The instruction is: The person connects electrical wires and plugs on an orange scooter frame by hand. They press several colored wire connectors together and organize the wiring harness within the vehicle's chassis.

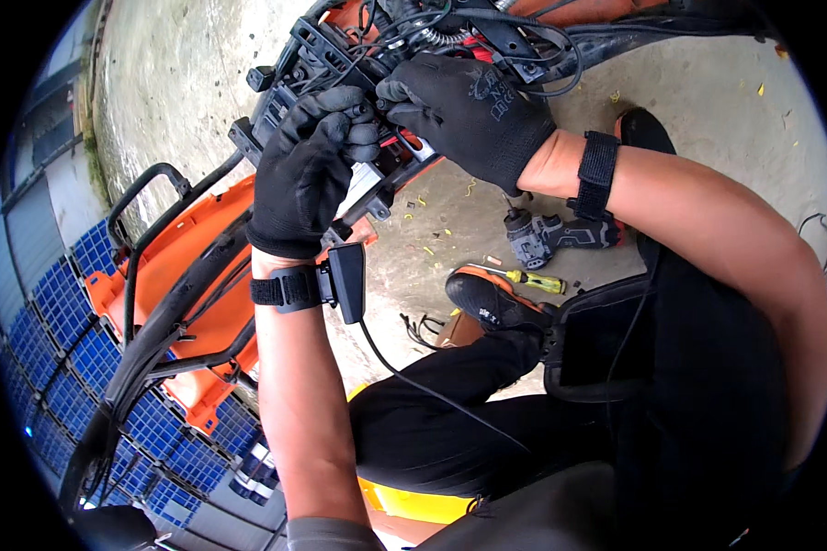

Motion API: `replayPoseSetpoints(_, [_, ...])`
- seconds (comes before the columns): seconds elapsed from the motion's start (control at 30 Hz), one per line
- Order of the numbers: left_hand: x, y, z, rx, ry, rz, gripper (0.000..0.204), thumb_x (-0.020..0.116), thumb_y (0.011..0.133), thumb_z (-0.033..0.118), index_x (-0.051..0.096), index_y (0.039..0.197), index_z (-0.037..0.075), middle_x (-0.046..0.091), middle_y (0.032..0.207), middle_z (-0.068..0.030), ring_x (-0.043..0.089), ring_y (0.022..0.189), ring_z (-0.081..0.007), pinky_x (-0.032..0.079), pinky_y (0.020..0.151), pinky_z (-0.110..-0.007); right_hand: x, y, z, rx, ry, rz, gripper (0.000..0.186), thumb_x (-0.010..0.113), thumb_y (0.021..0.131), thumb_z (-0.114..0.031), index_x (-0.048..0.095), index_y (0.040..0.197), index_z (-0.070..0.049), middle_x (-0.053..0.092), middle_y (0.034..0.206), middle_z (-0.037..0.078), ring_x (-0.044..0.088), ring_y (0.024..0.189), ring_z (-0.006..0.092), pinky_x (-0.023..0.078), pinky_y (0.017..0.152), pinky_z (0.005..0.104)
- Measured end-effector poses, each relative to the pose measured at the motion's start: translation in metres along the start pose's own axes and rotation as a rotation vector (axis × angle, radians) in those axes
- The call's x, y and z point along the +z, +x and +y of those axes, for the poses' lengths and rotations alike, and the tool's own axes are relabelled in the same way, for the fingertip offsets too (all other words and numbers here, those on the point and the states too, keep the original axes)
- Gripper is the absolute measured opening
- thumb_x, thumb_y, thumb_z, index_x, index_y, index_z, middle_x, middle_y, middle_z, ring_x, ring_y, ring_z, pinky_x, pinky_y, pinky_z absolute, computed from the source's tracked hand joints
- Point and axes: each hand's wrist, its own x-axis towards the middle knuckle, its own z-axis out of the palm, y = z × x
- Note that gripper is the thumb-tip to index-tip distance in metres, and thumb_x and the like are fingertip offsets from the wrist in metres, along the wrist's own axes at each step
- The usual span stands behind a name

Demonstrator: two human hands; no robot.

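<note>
Both my hands wear black work gloves and meet close together over the opened body of an orange and black vehicle. My left hand is closed, its fingers curled and pinching around a small dark piece too small to name. Just to its right, my right hand is closed in a pinch, thumb against fingers; a small dark end shows at its fingertips, its kind unclear. Black cables and brackets lie beyond the fingers. A light-coloured part with a red wire sits in the frame below them.
A cordless drill lies on the concrete floor right of the vehicle, near a yellow-handled screwdriver and my shoe. Yellow scraps are scattered there. A bent black tube frame and stacked blue crates stand left.
</note>
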Motion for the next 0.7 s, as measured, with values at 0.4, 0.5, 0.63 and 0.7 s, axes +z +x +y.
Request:
replayPoseSetpoints(0.4, [0.012, -0.001, 0.014, -0.219, -0.143, 0.14, 0.028, 0.058, 0.099, 0.009, 0.06, 0.124, -0.003, 0.069, 0.101, -0.0077, 0.066, 0.085, -0.0126, 0.054, 0.078, -0.025, 0.003, -0.008, 0.003, -0.146, -0.179, 0.0, 0.036, 0.062, 0.095, -0.018, 0.059, 0.126, 0.001, 0.062, 0.121, 0.021, 0.062, 0.112, 0.035, 0.051, 0.097, 0.0413])
replayPoseSetpoints(0.5, [0.012, -0.003, 0.019, -0.238, -0.01, 0.15, 0.027, 0.06, 0.098, 0.01, 0.063, 0.122, -0.003, 0.069, 0.097, -0.0059, 0.066, 0.081, -0.0113, 0.054, 0.075, -0.024, 0.004, -0.005, 0.002, -0.093, -0.1, -0.028, 0.036, 0.062, 0.095, -0.017, 0.059, 0.126, 0.001, 0.062, 0.12, 0.021, 0.062, 0.112, 0.0347, 0.051, 0.097, 0.0416])
replayPoseSetpoints(0.63, [0.015, 0.0, 0.026, -0.214, 0.198, 0.139, 0.025, 0.061, 0.097, 0.008, 0.065, 0.119, -0.002, 0.07, 0.092, -0.0043, 0.066, 0.078, -0.0095, 0.053, 0.072, -0.023, 0.006, -0.006, 0.006, -0.143, -0.153, 0.005, 0.036, 0.063, 0.095, -0.016, 0.059, 0.127, 0.001, 0.063, 0.12, 0.021, 0.063, 0.111, 0.0344, 0.051, 0.097, 0.0417])
replayPoseSetpoints(0.7, [0.017, 0.0, 0.027, -0.188, 0.25, 0.142, 0.024, 0.061, 0.097, 0.007, 0.065, 0.119, -0.002, 0.07, 0.091, -0.004, 0.065, 0.078, -0.0089, 0.053, 0.072, -0.022, 0.007, -0.006, 0.006, -0.152, -0.163, 0.004, 0.036, 0.063, 0.095, -0.016, 0.059, 0.127, 0.001, 0.063, 0.119, 0.021, 0.063, 0.111, 0.0342, 0.051, 0.098, 0.0418])
